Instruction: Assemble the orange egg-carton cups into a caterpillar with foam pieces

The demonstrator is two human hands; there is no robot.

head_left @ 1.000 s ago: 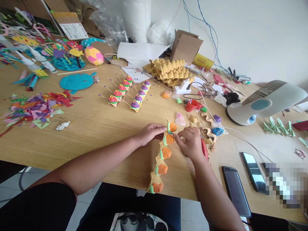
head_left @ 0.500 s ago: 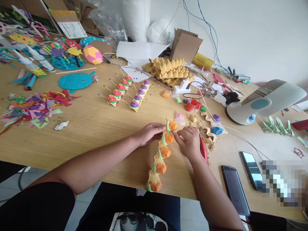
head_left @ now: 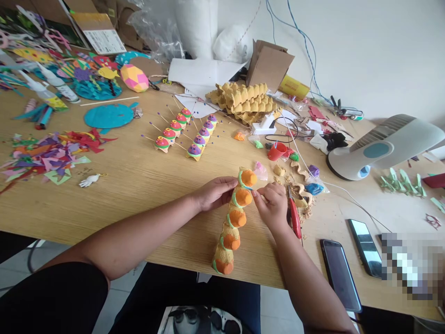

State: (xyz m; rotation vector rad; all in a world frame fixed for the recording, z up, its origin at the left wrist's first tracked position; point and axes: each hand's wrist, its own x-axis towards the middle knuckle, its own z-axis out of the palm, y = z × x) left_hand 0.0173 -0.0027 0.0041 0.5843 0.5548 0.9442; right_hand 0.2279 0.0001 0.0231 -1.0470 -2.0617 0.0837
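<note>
A strip of egg carton (head_left: 228,229) runs lengthwise in front of me, its row of cups covered in orange clay with light green clay around their edges. My left hand (head_left: 219,191) grips the strip by its left side near the far end. Between the thumb and fingers of my right hand (head_left: 271,204) is a thin blue stick (head_left: 248,188). Its tip reaches the strip between the two farthest cups, where the exact contact is hard to see. Beside my right wrist lies a red-handled tool (head_left: 295,218).
Two finished-looking carton strips, one red (head_left: 169,133) and one purple (head_left: 199,140), stand farther back with pins sticking out. Paper scraps (head_left: 59,155) lie left. Clay lumps and carton trimmings (head_left: 301,190) lie right, near a white lamp-like device (head_left: 378,148) and phones (head_left: 340,273).
The carton strip has rolled slightly, so the orange cup tops face more upward toward me. Both hands stay at nearly the same place, with the blue stick still at the far end.
</note>
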